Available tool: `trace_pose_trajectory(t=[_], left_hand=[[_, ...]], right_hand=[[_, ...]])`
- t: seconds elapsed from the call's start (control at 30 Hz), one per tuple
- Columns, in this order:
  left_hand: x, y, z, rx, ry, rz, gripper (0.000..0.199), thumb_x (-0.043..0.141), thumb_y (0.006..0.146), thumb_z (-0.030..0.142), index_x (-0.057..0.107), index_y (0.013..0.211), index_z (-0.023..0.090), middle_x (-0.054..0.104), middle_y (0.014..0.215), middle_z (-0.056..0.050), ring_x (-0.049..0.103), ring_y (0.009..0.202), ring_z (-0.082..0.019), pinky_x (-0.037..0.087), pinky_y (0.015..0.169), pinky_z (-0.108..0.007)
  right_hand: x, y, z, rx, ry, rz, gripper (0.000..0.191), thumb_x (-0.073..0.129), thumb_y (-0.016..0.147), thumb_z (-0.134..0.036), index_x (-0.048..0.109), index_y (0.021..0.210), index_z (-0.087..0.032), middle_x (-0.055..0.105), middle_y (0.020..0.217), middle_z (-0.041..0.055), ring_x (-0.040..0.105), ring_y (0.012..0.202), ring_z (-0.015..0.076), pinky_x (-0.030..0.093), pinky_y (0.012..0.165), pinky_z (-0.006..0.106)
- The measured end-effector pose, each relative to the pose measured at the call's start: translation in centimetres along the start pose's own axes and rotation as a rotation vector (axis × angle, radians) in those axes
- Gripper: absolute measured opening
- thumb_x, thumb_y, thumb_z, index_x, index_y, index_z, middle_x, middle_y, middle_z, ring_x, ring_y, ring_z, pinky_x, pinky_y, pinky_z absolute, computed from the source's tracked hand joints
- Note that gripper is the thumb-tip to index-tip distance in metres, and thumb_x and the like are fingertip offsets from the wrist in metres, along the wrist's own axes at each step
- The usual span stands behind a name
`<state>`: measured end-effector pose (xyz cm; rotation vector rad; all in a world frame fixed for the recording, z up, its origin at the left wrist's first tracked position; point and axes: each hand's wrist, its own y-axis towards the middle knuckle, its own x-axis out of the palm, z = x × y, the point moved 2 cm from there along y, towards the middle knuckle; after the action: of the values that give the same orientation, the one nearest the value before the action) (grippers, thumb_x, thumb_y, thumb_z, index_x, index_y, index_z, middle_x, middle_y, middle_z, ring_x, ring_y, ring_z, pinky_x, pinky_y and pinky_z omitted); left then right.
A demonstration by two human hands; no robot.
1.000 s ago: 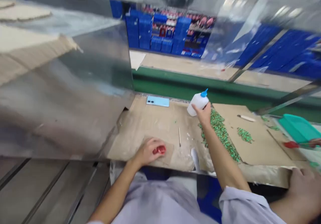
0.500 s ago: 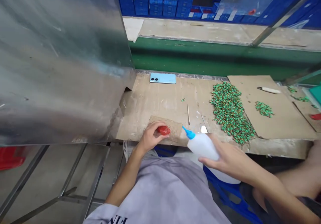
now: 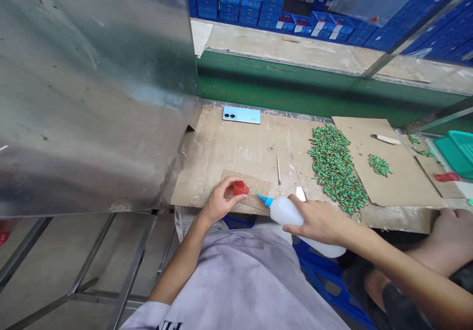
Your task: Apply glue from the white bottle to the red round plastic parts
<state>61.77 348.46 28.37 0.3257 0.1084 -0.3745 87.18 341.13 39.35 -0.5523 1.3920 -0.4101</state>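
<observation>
At the lower centre of the frame, the left hand (image 3: 222, 202) rests on a small cardboard square (image 3: 256, 192) lying on the cardboard-covered desk (image 3: 207, 145), its fingers (image 3: 229, 188) curled and pinching a glossy red lump (image 3: 241, 188). Just to the right, the blue nozzle (image 3: 265, 200) of a white squeeze bottle (image 3: 285, 212) points left toward the lump, close but not touching. The right hand (image 3: 320, 221) holds the bottle from above, fingers pressed together across its body. Further right lie a heap of green beads (image 3: 336, 167), then a cardboard sheet (image 3: 402, 187) carrying a smaller bead heap (image 3: 379, 165) and a white-handled tool (image 3: 386, 139), with a teal tray (image 3: 458, 152) at the far right edge.
</observation>
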Motion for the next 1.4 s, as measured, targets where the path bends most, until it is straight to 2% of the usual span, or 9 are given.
trace_pose_trajectory(t=[0.2, 0.4, 0.5, 0.6, 0.73, 0.97, 1.1, 1.2, 1.4], left_hand=[[0.0, 0.0, 0.3, 0.017, 0.011, 0.004, 0.034, 0.077, 0.091, 0.035, 0.064, 0.119, 0.022, 0.073, 0.114, -0.006, 0.071, 0.105, -0.021, 0.055, 0.094, -0.032], [0.0, 0.0, 0.3, 0.027, 0.045, 0.012, 0.034, 0.078, 0.090, 0.033, 0.065, 0.120, 0.022, 0.074, 0.115, -0.006, 0.071, 0.104, -0.021, 0.056, 0.092, -0.033], [0.2, 0.3, 0.9, 0.135, 0.151, -0.002, 0.031, 0.077, 0.091, 0.031, 0.066, 0.119, 0.022, 0.074, 0.115, -0.007, 0.069, 0.107, -0.023, 0.053, 0.098, -0.039], [0.8, 0.6, 1.8, 0.264, 0.293, -0.043, 0.028, 0.075, 0.093, 0.029, 0.066, 0.119, 0.023, 0.075, 0.118, -0.008, 0.068, 0.112, -0.026, 0.049, 0.105, -0.045], [2.0, 1.0, 2.5, 0.328, 0.377, -0.083, 0.028, 0.075, 0.094, 0.029, 0.066, 0.119, 0.024, 0.075, 0.116, -0.006, 0.067, 0.114, -0.026, 0.047, 0.107, -0.045], [2.6, 1.7, 2.5, 0.281, 0.343, -0.117, 0.026, 0.073, 0.095, 0.030, 0.066, 0.119, 0.023, 0.075, 0.116, -0.008, 0.069, 0.111, -0.026, 0.052, 0.102, -0.044], [2.1, 1.8, 2.4, 0.245, 0.343, -0.073, 0.028, 0.073, 0.095, 0.030, 0.065, 0.120, 0.022, 0.075, 0.115, -0.008, 0.069, 0.109, -0.026, 0.053, 0.100, -0.043], [1.8, 1.9, 2.3, 0.208, 0.352, -0.040, 0.035, 0.072, 0.095, 0.029, 0.062, 0.129, 0.023, 0.072, 0.124, -0.009, 0.068, 0.114, -0.026, 0.053, 0.103, -0.044], [2.3, 2.4, 2.6, 0.254, 0.383, -0.142, 0.032, 0.075, 0.093, 0.026, 0.065, 0.123, 0.023, 0.072, 0.122, -0.010, 0.066, 0.117, -0.028, 0.053, 0.104, -0.047]], right_hand=[[-1.1, 0.2, -0.4, 0.018, -0.051, 0.017, 0.070, 0.061, 0.086, -0.062, 0.058, 0.136, -0.014, 0.076, 0.104, 0.0228, 0.073, 0.097, 0.0431, 0.049, 0.079, 0.046], [-1.6, 0.4, -0.4, -0.010, -0.106, -0.014, 0.071, 0.057, 0.088, -0.063, 0.057, 0.137, -0.012, 0.074, 0.109, 0.0264, 0.071, 0.102, 0.0478, 0.049, 0.082, 0.051], [-1.5, 0.4, -0.4, -0.025, -0.129, -0.017, 0.069, 0.057, 0.089, -0.061, 0.057, 0.137, -0.010, 0.074, 0.111, 0.0280, 0.071, 0.104, 0.0493, 0.049, 0.082, 0.052], [-1.4, 0.4, -0.3, -0.031, -0.106, 0.012, 0.068, 0.059, 0.087, -0.060, 0.058, 0.136, -0.012, 0.075, 0.108, 0.0260, 0.071, 0.101, 0.0466, 0.049, 0.081, 0.050], [-1.3, 0.4, 0.0, -0.028, -0.072, 0.051, 0.067, 0.062, 0.085, -0.061, 0.060, 0.133, -0.015, 0.075, 0.104, 0.0231, 0.072, 0.098, 0.0429, 0.048, 0.080, 0.046], [-1.2, 0.2, 0.4, -0.030, -0.039, 0.065, 0.065, 0.065, 0.082, -0.060, 0.062, 0.130, -0.017, 0.076, 0.101, 0.0205, 0.073, 0.094, 0.0407, 0.049, 0.078, 0.044], [-1.8, -0.1, 0.2, -0.030, -0.034, 0.043, 0.066, 0.066, 0.083, -0.059, 0.061, 0.133, -0.016, 0.076, 0.105, 0.0220, 0.073, 0.096, 0.0425, 0.049, 0.078, 0.045], [-2.1, -0.2, 0.1, -0.038, -0.030, 0.030, 0.067, 0.065, 0.084, -0.059, 0.060, 0.133, -0.014, 0.076, 0.106, 0.0228, 0.073, 0.097, 0.0428, 0.050, 0.078, 0.045], [-1.4, -0.1, 0.6, -0.051, 0.006, 0.071, 0.065, 0.066, 0.081, -0.060, 0.062, 0.129, -0.016, 0.076, 0.103, 0.0195, 0.074, 0.094, 0.0395, 0.049, 0.076, 0.042]])
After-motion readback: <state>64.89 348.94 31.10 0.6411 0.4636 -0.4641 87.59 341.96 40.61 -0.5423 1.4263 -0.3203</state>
